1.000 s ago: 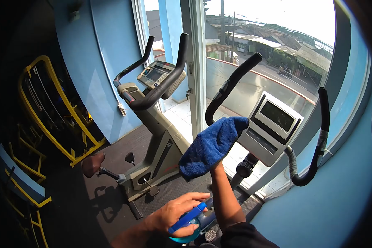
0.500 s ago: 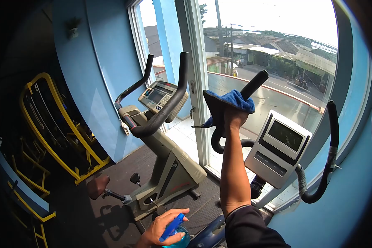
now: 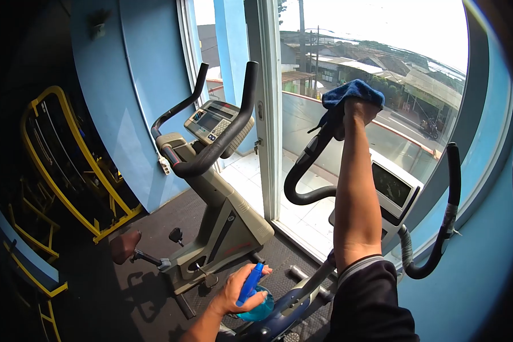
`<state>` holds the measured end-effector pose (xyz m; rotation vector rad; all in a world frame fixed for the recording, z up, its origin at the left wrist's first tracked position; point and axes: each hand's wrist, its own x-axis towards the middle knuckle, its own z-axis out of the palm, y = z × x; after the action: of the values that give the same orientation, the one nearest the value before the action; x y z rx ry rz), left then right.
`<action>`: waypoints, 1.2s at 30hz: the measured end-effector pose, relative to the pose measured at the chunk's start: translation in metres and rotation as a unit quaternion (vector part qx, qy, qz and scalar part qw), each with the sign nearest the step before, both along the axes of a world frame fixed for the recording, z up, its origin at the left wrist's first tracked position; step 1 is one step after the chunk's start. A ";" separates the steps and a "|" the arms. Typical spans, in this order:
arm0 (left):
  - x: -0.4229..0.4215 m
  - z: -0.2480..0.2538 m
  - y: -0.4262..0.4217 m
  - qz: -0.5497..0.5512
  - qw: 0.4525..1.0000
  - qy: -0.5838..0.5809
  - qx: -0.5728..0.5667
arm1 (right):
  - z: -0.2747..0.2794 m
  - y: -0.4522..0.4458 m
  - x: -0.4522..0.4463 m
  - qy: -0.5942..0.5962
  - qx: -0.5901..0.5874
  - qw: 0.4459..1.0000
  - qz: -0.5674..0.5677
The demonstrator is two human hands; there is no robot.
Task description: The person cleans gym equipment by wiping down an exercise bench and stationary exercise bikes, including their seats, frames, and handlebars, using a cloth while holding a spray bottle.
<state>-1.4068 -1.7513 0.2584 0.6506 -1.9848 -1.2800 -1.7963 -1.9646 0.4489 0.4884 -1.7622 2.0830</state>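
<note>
My right hand [image 3: 361,110] is closed around a blue cloth [image 3: 354,91] at the upper end of the left handlebar [image 3: 300,178] of an exercise machine. The cloth covers the handle's tip, and my fingers are mostly hidden beneath it. Below and to the right of it, partly behind my forearm, sits the machine's grey console [image 3: 391,188] with a dark screen. Low in the view, my left hand [image 3: 231,294] grips a spray bottle [image 3: 259,308] with a blue trigger head and blue-green contents.
A stationary bike [image 3: 225,222] with its own display stands to the left. The machine's right handlebar [image 3: 452,194] rises near the blue wall. Behind are a glass door [image 3: 271,114] and window facing a street. Yellow-framed gym equipment [image 3: 68,199] stands far left.
My right hand and the cloth have moved up and right, onto the handle's tip, baring the lower bar. My left hand with the spray bottle has shifted up and slightly right in view.
</note>
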 end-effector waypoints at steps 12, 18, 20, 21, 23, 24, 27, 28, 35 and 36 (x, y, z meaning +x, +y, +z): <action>0.018 -0.011 0.010 0.024 0.999 -0.012 -0.024 | -0.001 0.045 0.016 0.393 0.256 0.883 -0.024; 0.027 -0.022 0.025 0.033 0.999 0.020 -0.026 | -0.063 0.063 0.057 0.408 0.144 0.901 0.015; 0.030 -0.027 0.032 0.042 0.998 0.021 -0.032 | -0.088 0.085 0.095 0.335 0.221 0.907 0.128; 0.032 -0.029 0.036 0.041 0.998 0.024 -0.043 | -0.098 0.095 0.103 0.326 0.246 0.898 0.162; 0.044 -0.026 0.047 0.035 0.998 0.026 -0.037 | -0.126 0.110 0.118 0.275 0.211 0.883 0.316; 0.052 -0.029 0.053 0.033 0.999 0.027 -0.026 | -0.144 0.125 0.120 0.205 0.187 0.855 0.437; 0.081 -0.035 0.073 0.068 0.997 0.028 -0.004 | -0.161 0.176 0.169 0.021 0.078 0.716 0.693; 0.092 -0.031 0.080 0.075 0.997 0.015 -0.004 | -0.171 0.190 0.179 0.011 0.033 0.705 0.708; 0.193 -0.029 0.118 0.140 0.983 0.012 0.119 | -0.213 0.295 0.208 -0.181 -0.196 0.687 0.676; 0.205 -0.031 0.120 0.150 0.981 0.004 0.121 | -0.221 0.307 0.215 -0.200 -0.210 0.683 0.671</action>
<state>-1.2013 -1.6310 0.2273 1.0173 -1.6600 -1.3400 -1.5817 -1.6576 0.2281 1.6178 -0.8868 3.6550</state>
